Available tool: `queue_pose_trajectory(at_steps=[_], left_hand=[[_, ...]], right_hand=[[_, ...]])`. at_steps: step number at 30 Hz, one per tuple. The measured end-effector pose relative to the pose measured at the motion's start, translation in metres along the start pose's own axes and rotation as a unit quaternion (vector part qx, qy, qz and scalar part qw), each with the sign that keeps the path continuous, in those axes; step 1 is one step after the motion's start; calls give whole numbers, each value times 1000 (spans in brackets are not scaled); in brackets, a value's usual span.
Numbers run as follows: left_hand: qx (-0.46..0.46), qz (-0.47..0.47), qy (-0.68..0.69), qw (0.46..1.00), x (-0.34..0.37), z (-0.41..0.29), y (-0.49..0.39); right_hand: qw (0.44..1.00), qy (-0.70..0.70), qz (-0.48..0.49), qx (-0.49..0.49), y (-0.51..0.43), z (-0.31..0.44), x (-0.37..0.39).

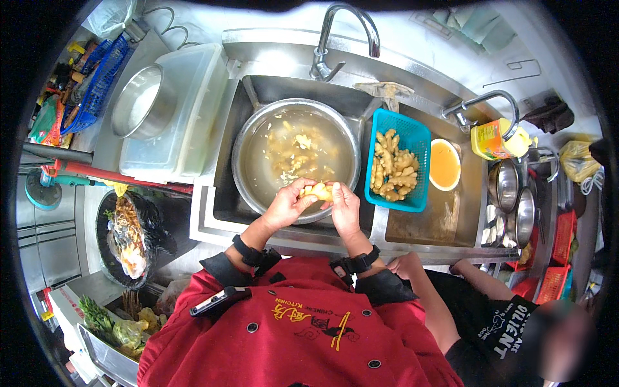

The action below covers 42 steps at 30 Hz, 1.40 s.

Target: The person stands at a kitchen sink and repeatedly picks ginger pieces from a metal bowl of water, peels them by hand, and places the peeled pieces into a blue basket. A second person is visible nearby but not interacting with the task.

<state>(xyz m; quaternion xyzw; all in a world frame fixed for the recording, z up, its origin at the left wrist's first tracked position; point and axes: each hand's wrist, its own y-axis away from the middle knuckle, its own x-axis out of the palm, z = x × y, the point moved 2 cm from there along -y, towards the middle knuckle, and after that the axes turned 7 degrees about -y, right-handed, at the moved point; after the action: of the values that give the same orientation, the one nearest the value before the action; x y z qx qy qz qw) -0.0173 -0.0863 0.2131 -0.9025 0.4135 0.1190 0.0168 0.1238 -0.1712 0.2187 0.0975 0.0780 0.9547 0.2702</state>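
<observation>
My left hand (289, 200) and my right hand (345, 205) hold one piece of ginger root (318, 192) between them, over the near rim of a round metal basin (238, 167). The basin stands in the left sink bowl (227, 193). Cloudy water (271, 140) fills it, with ginger pieces (300, 155) under the surface and pale scraps floating. Right of my right hand, a teal plastic basket (405, 121) holds several knobbly ginger roots (392, 167). It rests across the divider between the two sink bowls.
A faucet (323, 53) arches behind the basin. The right sink bowl (420, 227) holds a white bowl of orange liquid (445, 164); a yellow jug (498, 140) stands behind. At left are a plastic tub (203, 121) with a metal pot (145, 101) and a trash bin (104, 256). Another person (464, 309) is close at right.
</observation>
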Motion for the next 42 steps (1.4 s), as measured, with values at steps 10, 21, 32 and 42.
queue_pose_trajectory(at_steps=[10,21,32,42], left_hand=[[-2,40,-45,998,0,-2,-5],[-52,57,-111,991,8,53,-15],[-129,375,-306,865,-3,140,-32],[-161,190,-492,834,-65,269,-112]], right_hand=[[998,-45,-26,22,-1,-22,-3],[950,134,-264,-95,-27,-1,-62],[802,471,-91,-357,-3,-20,-97],[773,561,183,-232,7,-110,-122]])
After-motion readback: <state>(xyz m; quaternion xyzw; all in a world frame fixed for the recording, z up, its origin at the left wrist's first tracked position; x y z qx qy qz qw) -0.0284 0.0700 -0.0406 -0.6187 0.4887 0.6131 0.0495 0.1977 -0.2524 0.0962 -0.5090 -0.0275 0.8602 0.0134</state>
